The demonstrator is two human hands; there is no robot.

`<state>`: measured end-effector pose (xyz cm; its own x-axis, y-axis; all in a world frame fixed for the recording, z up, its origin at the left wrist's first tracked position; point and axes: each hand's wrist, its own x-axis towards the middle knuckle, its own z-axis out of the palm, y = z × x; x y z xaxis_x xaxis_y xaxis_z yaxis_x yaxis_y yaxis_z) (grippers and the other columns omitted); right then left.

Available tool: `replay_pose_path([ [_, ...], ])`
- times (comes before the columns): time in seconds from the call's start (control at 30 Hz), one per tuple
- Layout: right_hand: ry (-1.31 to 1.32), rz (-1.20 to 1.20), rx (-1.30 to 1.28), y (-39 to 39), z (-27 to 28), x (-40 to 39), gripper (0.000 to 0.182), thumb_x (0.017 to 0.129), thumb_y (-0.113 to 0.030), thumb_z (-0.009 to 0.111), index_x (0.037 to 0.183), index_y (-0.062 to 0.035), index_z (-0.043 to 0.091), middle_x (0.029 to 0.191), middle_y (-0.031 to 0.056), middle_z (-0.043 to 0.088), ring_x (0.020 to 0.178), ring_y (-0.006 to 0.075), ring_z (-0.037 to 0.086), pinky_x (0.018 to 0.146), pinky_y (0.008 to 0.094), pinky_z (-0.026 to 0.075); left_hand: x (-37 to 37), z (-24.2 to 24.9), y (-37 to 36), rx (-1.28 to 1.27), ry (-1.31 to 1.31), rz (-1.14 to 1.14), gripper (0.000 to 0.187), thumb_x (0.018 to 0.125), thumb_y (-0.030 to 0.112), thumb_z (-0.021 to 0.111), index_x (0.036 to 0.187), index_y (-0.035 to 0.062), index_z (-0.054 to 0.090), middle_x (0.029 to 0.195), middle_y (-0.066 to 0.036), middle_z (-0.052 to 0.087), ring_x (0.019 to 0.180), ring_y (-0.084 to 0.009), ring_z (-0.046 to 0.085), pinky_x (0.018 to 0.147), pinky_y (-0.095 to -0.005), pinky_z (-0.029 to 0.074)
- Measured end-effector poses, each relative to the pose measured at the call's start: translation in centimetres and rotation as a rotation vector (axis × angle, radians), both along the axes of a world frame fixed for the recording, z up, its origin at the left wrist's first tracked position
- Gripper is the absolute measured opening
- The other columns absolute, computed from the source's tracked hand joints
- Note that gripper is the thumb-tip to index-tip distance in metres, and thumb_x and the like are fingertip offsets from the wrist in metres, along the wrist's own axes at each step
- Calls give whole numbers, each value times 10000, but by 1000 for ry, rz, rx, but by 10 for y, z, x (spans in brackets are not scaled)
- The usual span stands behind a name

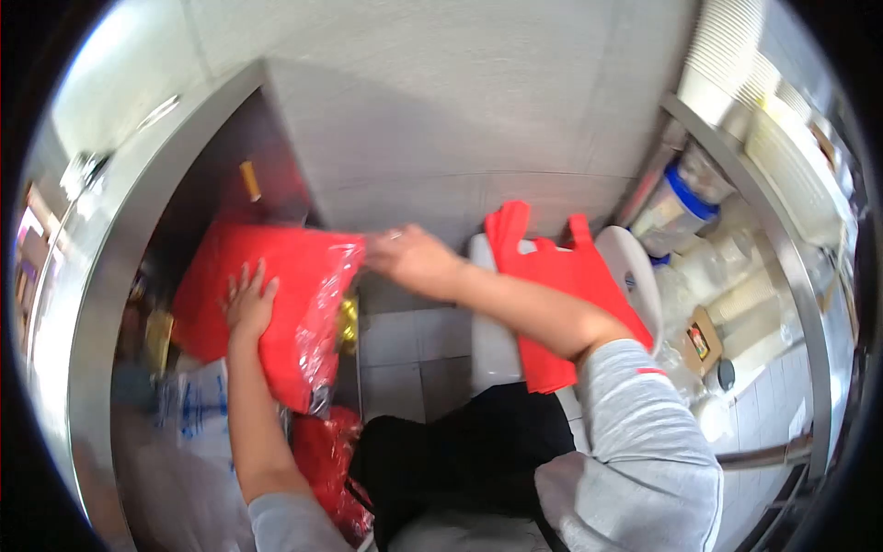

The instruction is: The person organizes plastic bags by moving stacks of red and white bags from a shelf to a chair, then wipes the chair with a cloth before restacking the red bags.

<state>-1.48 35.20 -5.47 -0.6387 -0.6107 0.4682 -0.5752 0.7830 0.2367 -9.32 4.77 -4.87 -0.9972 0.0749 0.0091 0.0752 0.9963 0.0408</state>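
Note:
A stack of red bags in shiny clear plastic wrapping lies tilted at the left, partly inside a metal shelf unit. My left hand rests flat on top of it, fingers spread. At the pack's upper right corner is my right hand, its fingers curled and pinched at the edge of the wrapping; motion blurs the fingertips. Below my right forearm, a red bag with handles is draped over a white stool or container, whose kind I cannot make out.
The metal shelf frame curves along the left. Another red plastic-wrapped pack lies low beside my leg, near a white printed bag. On the right, a rack holds stacked white containers and a blue-lidded tub. A grey wall stands ahead.

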Motion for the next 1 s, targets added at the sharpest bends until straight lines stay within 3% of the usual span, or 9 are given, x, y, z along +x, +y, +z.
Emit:
replay_pose_path([
  [0.1,-44,174,-302,-54,2,14,751,636,-198,715,1300,-30,407,1306,167,464,1220,291,437,991,469,335,-9,-12,-6,3,21,-73,602,893,576,331,1434,342,207,1510,-26,186,1377,-331,165,1058,-589,158],
  [0.13,-122,174,-262,-68,10,23,676,678,-201,669,1280,-15,424,1205,166,533,1143,294,496,971,466,344,-17,-20,-12,-6,32,-106,600,895,575,327,1435,342,207,1509,-27,191,1370,-342,181,1048,-607,156],
  [0.2,0,205,-255,-94,-21,12,270,698,-201,574,920,-51,604,799,66,614,820,246,592,760,421,409,-12,-15,-8,-36,36,-86,595,896,572,325,1433,341,217,1510,-14,187,1362,-349,198,1031,-633,154],
  [0.23,36,198,-260,-96,-26,13,121,678,-198,556,690,-87,604,767,55,609,779,222,589,711,399,408,-15,-17,-9,-14,13,-85,594,898,565,325,1434,330,223,1511,-10,184,1364,-348,190,1036,-622,157],
  [0.3,-61,76,-139,-106,-52,-2,142,656,-220,566,579,-107,604,774,51,591,798,228,576,736,391,398,-33,-27,-18,-27,24,-86,595,901,559,314,1437,320,219,1509,-16,192,1357,-356,207,1048,-593,170],
  [0.5,369,94,-437,-100,-28,-13,127,679,-199,570,688,-91,636,926,83,592,917,261,563,816,400,392,-49,-30,-26,-37,5,-54,595,901,562,301,1437,317,223,1510,-23,189,1357,-359,203,1061,-537,197],
  [0.6,83,42,-255,-95,-44,-31,132,643,-227,606,650,-100,644,844,88,620,885,289,588,786,440,436,-47,-29,-26,-70,15,-39,597,901,560,298,1439,312,221,1511,-25,187,1361,-354,196,1062,-535,194],
  [0.8,128,35,-159,-93,-36,-37,128,594,-211,627,657,-104,660,697,55,625,727,260,620,633,399,483,-46,-30,-25,-72,19,-15,594,904,548,303,1440,306,220,1511,-21,186,1366,-346,186,1065,-548,171],
  [1.0,-23,236,-183,-48,-22,7,101,681,-238,588,643,-173,655,748,-13,608,810,206,585,737,376,368,-51,-33,-29,-72,0,-9,579,911,529,307,1440,310,217,1513,-17,180,1369,-336,185,1061,-560,167],
])
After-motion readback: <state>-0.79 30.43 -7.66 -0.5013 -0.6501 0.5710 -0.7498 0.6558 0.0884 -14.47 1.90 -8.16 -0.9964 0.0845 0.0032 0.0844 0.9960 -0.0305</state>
